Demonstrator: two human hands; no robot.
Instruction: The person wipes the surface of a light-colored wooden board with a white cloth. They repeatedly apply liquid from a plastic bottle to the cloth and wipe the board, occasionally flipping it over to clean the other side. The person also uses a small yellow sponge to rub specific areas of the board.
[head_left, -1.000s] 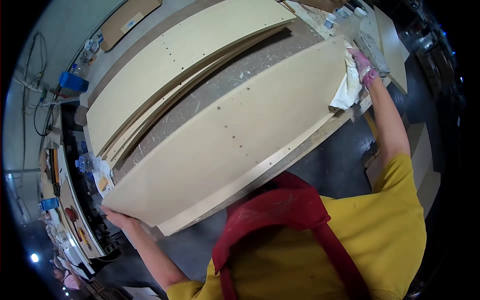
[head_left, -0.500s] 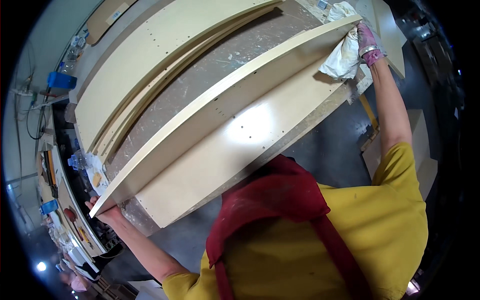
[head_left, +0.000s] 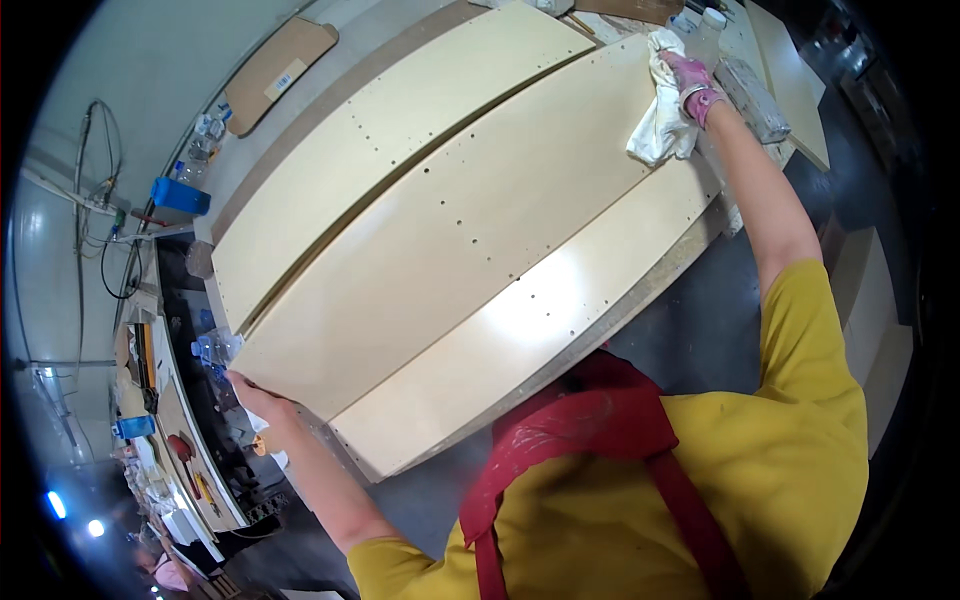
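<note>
A curved pale wooden panel (head_left: 450, 200) with rows of small drilled holes lies tilted back across the bench. My left hand (head_left: 262, 396) is bare and closed on its left end, the fingers partly hidden by the board. At the far right end, my right hand (head_left: 694, 88), in a pink-stained glove, is closed on a crumpled white cloth (head_left: 662, 125) against the panel. A second pale panel (head_left: 430, 400) lies flat on the near side, touching the first one's long straight edge. Behind them rests another curved panel (head_left: 380, 110).
Beyond the panels are a cardboard piece (head_left: 290, 80), a blue container (head_left: 180, 196) and plastic bottles (head_left: 212, 345). A wrapped block (head_left: 752, 100) sits right of my glove. At left stands a side table (head_left: 190, 440) with tools. More boards (head_left: 865, 300) lean at right.
The curved panel has swung from standing on edge to tilting away from me, its broad face now showing. Both hands stayed at its ends; the cloth moved with my right hand.
</note>
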